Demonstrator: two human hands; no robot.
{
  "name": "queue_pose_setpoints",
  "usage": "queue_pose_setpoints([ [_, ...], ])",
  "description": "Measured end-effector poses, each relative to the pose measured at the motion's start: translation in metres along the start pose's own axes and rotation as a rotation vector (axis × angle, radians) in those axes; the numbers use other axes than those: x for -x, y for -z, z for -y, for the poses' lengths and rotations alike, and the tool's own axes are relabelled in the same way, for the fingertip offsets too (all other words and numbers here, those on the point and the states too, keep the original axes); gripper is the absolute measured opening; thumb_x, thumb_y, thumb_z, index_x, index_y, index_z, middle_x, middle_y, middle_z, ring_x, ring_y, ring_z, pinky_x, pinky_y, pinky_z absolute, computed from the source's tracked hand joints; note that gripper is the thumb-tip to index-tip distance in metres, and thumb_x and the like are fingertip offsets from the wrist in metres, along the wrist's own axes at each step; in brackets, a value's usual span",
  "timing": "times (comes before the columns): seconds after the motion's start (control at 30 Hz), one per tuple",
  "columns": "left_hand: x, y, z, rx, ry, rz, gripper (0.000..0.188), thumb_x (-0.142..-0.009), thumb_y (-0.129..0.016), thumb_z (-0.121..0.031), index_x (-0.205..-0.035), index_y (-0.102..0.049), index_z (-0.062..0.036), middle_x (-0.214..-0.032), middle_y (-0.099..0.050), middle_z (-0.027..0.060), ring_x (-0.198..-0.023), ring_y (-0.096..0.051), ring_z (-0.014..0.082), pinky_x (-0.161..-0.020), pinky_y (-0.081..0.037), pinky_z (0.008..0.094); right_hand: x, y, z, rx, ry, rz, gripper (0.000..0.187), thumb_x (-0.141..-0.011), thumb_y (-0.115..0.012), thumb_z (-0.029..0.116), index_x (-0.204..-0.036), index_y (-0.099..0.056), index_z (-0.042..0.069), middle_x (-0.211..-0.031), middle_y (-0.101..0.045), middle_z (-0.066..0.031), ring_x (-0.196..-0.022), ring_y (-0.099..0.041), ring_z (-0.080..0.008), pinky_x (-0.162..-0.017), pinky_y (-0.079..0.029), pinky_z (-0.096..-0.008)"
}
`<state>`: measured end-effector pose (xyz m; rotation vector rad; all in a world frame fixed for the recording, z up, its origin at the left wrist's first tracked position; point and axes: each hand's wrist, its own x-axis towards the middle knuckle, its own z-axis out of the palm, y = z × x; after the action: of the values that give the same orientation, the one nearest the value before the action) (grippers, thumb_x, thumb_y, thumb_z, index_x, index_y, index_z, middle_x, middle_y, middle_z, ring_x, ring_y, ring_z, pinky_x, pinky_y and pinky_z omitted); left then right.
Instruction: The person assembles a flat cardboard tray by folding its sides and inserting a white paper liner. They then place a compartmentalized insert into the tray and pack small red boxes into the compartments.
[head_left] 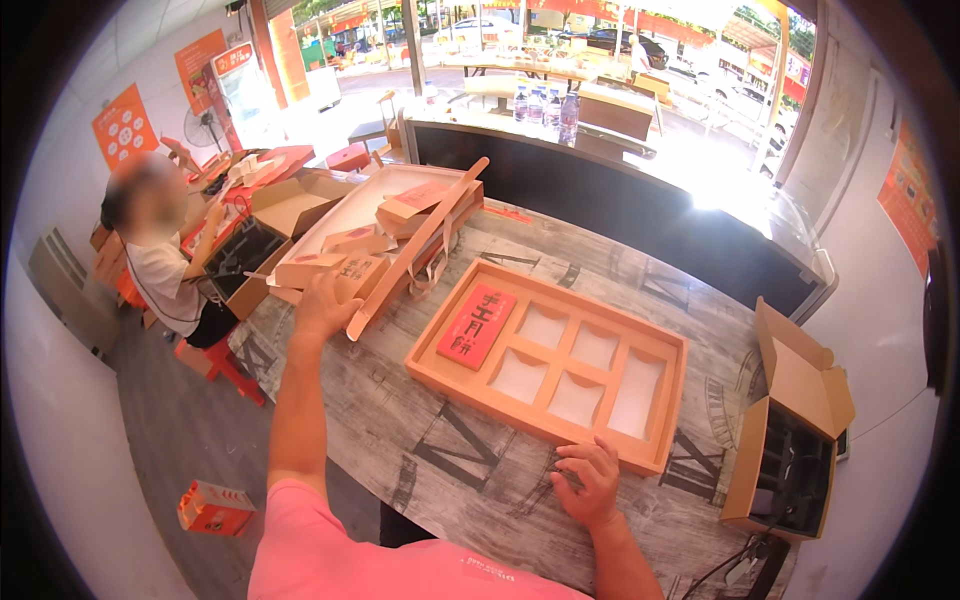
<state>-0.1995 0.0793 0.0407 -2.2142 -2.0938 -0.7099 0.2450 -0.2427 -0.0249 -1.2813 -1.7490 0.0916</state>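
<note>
My left hand [325, 308] reaches to the heap at the back left. Its thumb and fingers are spread around the near end of a small orange carton [362, 272] with dark lettering. Other small cartons [415, 200] lie heaped there in a large shallow box [345, 205], beneath a long orange cardboard strip [425, 245]. Before me sits an orange compartment tray [672, 400], with a flat red lettered box [476, 326] in its left compartment. White bottoms show in the other compartments. My right hand [590, 478] hovers by the tray's near right edge, fingers loosely bent, holding nothing.
An open brown carton with black contents [795, 460] stands at the table's right edge. Water bottles [545, 110] stand on the counter behind. At left, a person [160, 240] sits by another open carton [245, 250]. A red-orange bag [215, 508] rests on the floor.
</note>
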Motion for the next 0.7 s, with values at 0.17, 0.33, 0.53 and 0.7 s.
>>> queue_pose_setpoints([
  [0.17,-0.006,0.008,-0.006,0.027,0.05,-0.058,0.076,-0.078,-0.087,-0.038,-0.142,-0.062,-0.0049,-0.139,-0.064,0.0189,-0.13,-0.061,0.0386,-0.109,-0.051,0.0476,-0.001,-0.001,-0.002,-0.004,0.017,-0.009,0.016,-0.08,-0.086,0.015,-0.09,-0.074,0.015,-0.106,-0.079,-0.0013,-0.1,-0.073,-0.0211,-0.106,-0.048,-0.0467],
  [0.33,-0.001,0.034,-0.017,0.094,-0.092,-0.336,0.071,-0.078,-0.088,-0.027,-0.14,-0.062,-0.0027,-0.138,-0.064,0.0191,-0.129,-0.06,0.0395,-0.11,-0.049,0.0479,-0.003,0.001,0.001,-0.002,0.014,-0.02,0.014,-0.08,-0.085,0.015,-0.09,-0.075,0.014,-0.105,-0.079,-0.0014,-0.098,-0.073,-0.0211,-0.102,-0.049,-0.0449],
  [0.53,0.02,0.053,-0.044,0.887,-0.006,-0.264,0.064,-0.094,-0.082,-0.026,-0.148,-0.056,-0.0032,-0.141,-0.063,0.0103,-0.136,-0.057,0.028,-0.111,-0.049,0.0434,-0.002,0.001,0.001,0.014,0.017,-0.014,0.014,-0.08,-0.085,0.014,-0.09,-0.075,0.014,-0.105,-0.079,-0.0012,-0.098,-0.073,-0.0207,-0.102,-0.048,-0.0438],
  [0.7,0.06,0.024,-0.082,1.551,-0.097,-0.037,0.067,-0.102,-0.073,-0.038,-0.154,-0.05,-0.0022,-0.14,-0.065,0.0112,-0.125,-0.067,0.0276,-0.106,-0.055,0.0449,-0.001,0.0,0.0,0.008,0.037,-0.025,0.019,-0.079,-0.086,0.013,-0.093,-0.074,0.014,-0.107,-0.078,-0.0021,-0.098,-0.073,-0.0219,-0.1,-0.049,-0.0437],
])
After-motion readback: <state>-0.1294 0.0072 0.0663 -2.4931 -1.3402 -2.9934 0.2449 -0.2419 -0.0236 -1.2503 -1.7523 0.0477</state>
